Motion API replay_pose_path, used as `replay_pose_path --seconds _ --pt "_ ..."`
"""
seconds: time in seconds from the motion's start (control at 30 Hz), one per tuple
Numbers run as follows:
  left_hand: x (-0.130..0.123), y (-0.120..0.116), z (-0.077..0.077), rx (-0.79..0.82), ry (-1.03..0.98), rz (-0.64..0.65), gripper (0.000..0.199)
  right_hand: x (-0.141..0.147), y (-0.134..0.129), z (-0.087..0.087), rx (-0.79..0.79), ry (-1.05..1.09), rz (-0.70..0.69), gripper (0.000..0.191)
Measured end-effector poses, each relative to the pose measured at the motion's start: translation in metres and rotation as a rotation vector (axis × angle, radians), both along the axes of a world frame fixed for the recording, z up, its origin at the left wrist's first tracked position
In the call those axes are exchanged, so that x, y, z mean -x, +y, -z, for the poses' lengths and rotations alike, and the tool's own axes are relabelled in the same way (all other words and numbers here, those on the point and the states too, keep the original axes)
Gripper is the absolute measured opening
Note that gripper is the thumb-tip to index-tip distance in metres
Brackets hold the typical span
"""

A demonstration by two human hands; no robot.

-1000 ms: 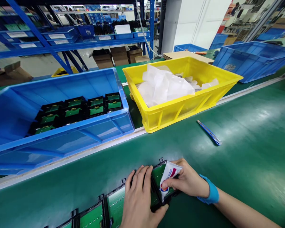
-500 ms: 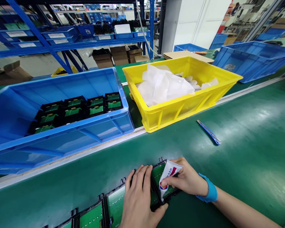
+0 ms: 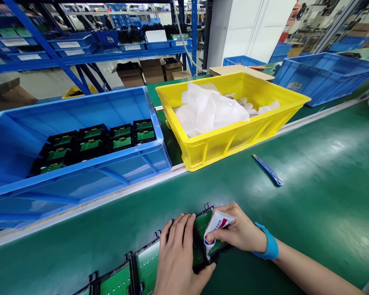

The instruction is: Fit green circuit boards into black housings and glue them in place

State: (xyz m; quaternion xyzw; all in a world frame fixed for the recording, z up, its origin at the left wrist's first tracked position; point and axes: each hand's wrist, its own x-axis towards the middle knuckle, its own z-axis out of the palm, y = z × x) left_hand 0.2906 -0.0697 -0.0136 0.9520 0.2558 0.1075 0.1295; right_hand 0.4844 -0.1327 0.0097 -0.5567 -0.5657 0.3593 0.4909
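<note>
A row of green circuit boards in black frames lies along the bench's near side. My left hand rests over one framed board, its fingers stretched out on the far edge and the thumb by the near edge. In my right hand, which wears a blue wristband, a white squeeze tube with red and blue print is pinched. Its nozzle points down at the near left corner of the rightmost board. Whether anything comes out of the nozzle I cannot tell.
Beyond the boards stand a blue bin holding several framed boards and a yellow bin with white plastic bags. A blue utility knife lies on the green bench. Another blue bin is at the far right.
The view has shifted slightly, so everything sits a little further left. Both hands and the tube keep nearly the same places over the boards.
</note>
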Motion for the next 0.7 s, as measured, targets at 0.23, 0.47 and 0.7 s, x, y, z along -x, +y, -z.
replay_pose_path --seconds 0.23,0.47,0.7 --pt "-0.0020 -0.0016 -0.0002 -0.028 -0.022 -0.015 0.079 -0.0006 -0.0001 0.0012 -0.069 -0.036 -0.025 0.039" --pt "-0.0042 -0.0032 -0.0008 -0.029 -0.032 -0.027 0.076 -0.0018 0.0000 0.0083 -0.101 -0.068 -0.039 0.040" --pt "-0.0053 -0.0040 -0.0014 -0.016 -0.023 -0.035 0.074 -0.0028 0.0009 0.0066 -0.138 -0.104 -0.101 0.042"
